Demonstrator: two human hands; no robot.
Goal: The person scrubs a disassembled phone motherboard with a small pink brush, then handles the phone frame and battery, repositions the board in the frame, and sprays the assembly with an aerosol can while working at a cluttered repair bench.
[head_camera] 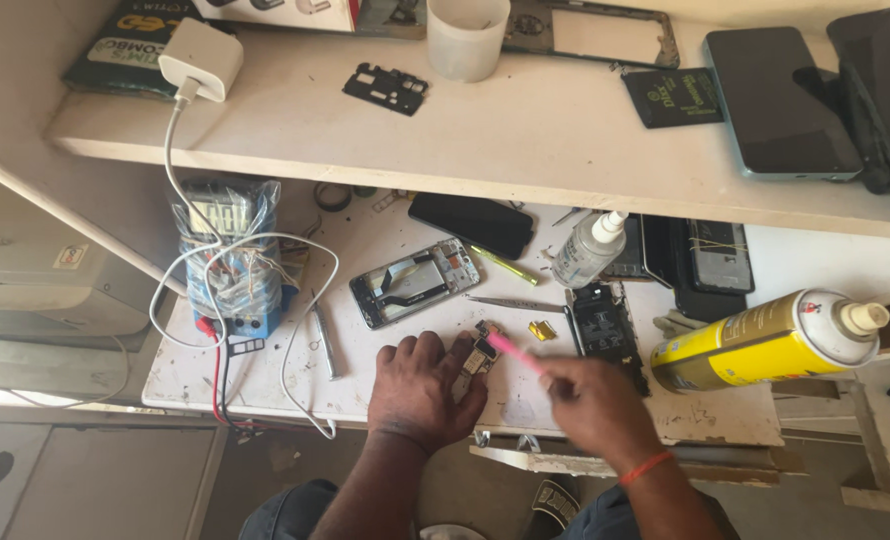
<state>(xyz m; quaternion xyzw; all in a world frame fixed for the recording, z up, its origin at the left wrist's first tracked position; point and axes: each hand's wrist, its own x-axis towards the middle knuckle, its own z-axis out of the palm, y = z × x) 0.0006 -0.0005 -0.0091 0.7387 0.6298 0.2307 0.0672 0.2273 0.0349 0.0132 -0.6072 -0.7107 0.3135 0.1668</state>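
My left hand (423,390) rests on the white bench and pinches a small phone circuit board (479,357) between its fingers. In my right hand (590,402), blurred with motion, is a pink brush-like tool (514,351) whose tip touches the board. Just behind the board lie metal tweezers (513,303), a small yellow part (541,330) and an opened phone frame (414,282). A black phone back section (605,325) lies to the right of the board.
A yellow spray can (765,340) lies at the right, and a small clear bottle (590,249) stands behind. A wrapped multimeter (227,255) with cables sits at the left. The upper shelf (525,130) holds a white charger (203,58), a cup (467,36), phones and a tablet (780,100).
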